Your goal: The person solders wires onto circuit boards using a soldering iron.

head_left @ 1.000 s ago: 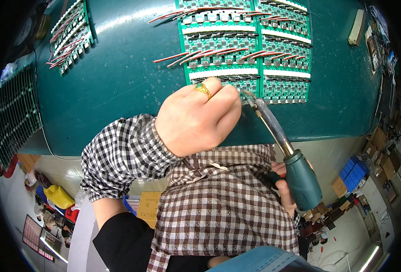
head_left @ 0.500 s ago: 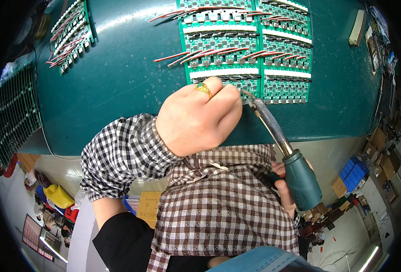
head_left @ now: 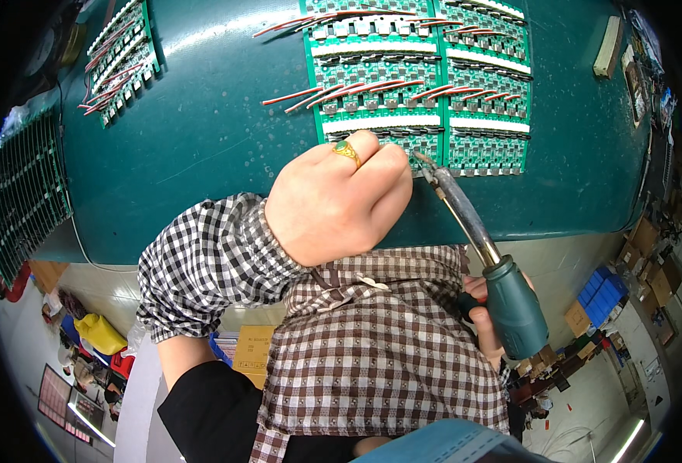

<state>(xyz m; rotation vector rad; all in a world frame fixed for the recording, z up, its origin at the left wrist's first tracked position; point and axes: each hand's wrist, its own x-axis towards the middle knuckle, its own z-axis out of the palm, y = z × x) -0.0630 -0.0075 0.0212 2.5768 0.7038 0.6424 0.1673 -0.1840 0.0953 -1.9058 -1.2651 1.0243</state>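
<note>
My right hand (head_left: 486, 312) grips the dark green handle of a soldering iron (head_left: 464, 212), partly hiding the fingers behind it. The iron's thin tip reaches the lower edge of a green circuit board panel (head_left: 379, 100), near its middle seam. My left hand (head_left: 341, 197), with a gold ring set with a green stone, rests closed at the panel's lower left part. Its fingertips are tucked underneath, so what they hold is hidden. Rows of white connector strips and red, black and white wires (head_left: 364, 89) lie across the panel.
A smaller wired board panel (head_left: 121, 62) lies at the far left of the green tabletop (head_left: 194, 154). Stacked boards (head_left: 28, 193) stand at the left edge. A pale block (head_left: 607, 48) sits at the far right. Blue bins (head_left: 599, 297) are beyond the right edge.
The soldering iron's tip has shifted very slightly to the right, and its handle has tilted a little. My left hand and the boards stay where they were.
</note>
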